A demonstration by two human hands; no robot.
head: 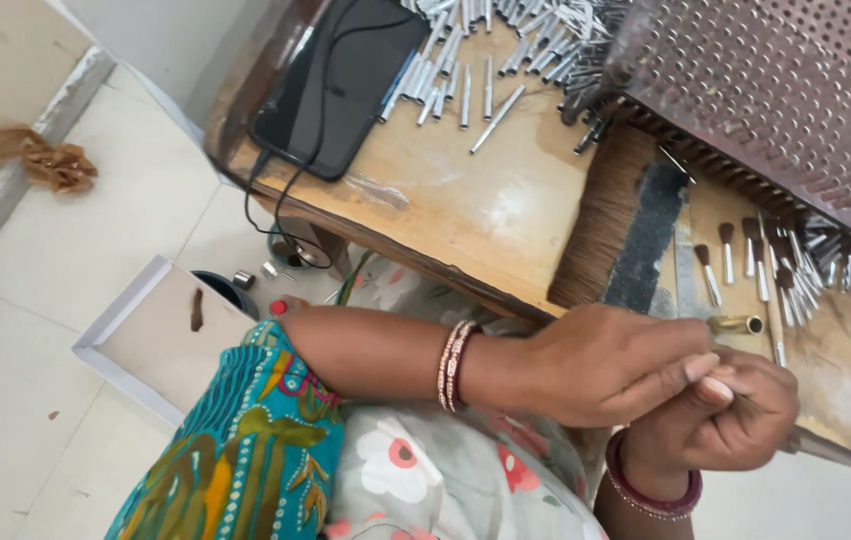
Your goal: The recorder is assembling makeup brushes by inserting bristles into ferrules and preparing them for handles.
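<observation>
My two hands meet at the front edge of a wooden table. My left hand, with thin bangles at the wrist, pinches its fingertips against my right hand. My right hand, with a maroon bangle, is closed around a grey tuft of bristles that sticks out to the right. A small brass ferrule lies just above my left fingers; I cannot tell whether they touch it. Small finished brush heads lie on the table behind it.
A brown bristle bundle and a dark one lie on the table. Several silver ferrules, a black phone with a cable and a perforated metal tray are further back. A white tray and crumpled brown paper are on the floor.
</observation>
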